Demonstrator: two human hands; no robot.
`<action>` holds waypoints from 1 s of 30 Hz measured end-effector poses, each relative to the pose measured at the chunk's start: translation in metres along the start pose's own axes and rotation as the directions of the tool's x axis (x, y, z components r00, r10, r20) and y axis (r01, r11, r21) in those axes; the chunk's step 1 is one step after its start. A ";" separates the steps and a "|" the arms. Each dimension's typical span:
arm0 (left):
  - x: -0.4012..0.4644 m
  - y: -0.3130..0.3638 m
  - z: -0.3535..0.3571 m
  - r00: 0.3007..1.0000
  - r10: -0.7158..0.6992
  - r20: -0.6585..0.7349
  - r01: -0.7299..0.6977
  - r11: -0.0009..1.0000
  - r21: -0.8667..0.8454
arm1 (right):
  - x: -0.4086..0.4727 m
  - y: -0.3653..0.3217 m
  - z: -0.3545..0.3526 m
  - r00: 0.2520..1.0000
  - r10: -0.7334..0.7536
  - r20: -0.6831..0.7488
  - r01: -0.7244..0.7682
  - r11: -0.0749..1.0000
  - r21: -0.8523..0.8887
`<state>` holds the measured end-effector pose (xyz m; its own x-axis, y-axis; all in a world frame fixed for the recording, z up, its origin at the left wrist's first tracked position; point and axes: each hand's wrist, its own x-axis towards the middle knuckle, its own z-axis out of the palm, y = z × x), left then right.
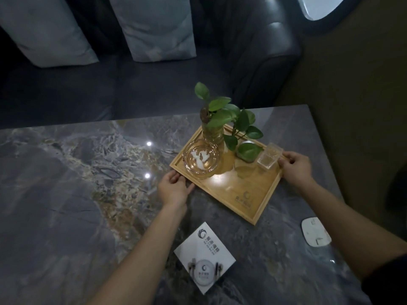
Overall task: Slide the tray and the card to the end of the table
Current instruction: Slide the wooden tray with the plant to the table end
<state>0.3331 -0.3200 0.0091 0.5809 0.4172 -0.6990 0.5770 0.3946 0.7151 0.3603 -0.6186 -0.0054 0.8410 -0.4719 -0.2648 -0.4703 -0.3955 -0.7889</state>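
Observation:
A wooden tray (239, 195) lies at an angle on the dark marble table (66, 183), near its far right corner. It carries a glass ashtray (200, 158), a leafy plant in a glass vase (212, 128) and a small clear box (269, 155). My left hand (174, 188) grips the tray's left rim. My right hand (297, 167) grips its right rim beside the clear box. A white card (204, 257) with a logo and a plate picture lies flat on the table nearer to me, between my forearms, touching neither hand.
A white rounded device (315, 231) lies on the table near my right forearm. Beyond the table's far edge stands a dark sofa (154, 84) with two grey cushions (158, 29). The table's right edge runs close past the tray.

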 end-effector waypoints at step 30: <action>-0.146 -0.137 0.048 0.955 -0.210 0.210 0.245 0.957 -0.158 | -0.022 0.029 -0.041 0.986 0.119 0.116 -0.120 0.993 -0.001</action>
<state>0.1964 -0.4743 0.0127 0.5545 0.1435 -0.8197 0.6032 0.6092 0.5147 0.3172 -0.6521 0.0001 0.8042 -0.4210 -0.4195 -0.5681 -0.3371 -0.7507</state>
